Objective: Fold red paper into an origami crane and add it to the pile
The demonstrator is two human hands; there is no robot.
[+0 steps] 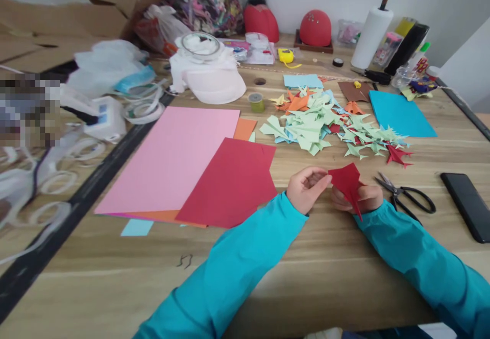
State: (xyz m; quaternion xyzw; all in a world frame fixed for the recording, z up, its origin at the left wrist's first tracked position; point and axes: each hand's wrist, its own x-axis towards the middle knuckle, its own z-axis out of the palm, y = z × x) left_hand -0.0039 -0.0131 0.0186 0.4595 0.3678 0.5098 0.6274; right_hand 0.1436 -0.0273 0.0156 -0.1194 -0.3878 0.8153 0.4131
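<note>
Between my two hands, above the table, is a folded piece of red paper with pointed corners. My left hand pinches its left corner between thumb and fingers. My right hand grips it from below and behind on the right side, its fingers partly hidden by the paper. Just right of my right hand lie black-handled scissors. Beyond my hands spreads a pile of folded paper figures, mostly pale green, with some orange, blue and red. One red folded figure sits at the pile's right edge.
Left of my hands lie a red sheet and a large pink sheet. A phone rests at the right, with blue paper behind. A white cap, a thread spool and a tape measure stand farther back.
</note>
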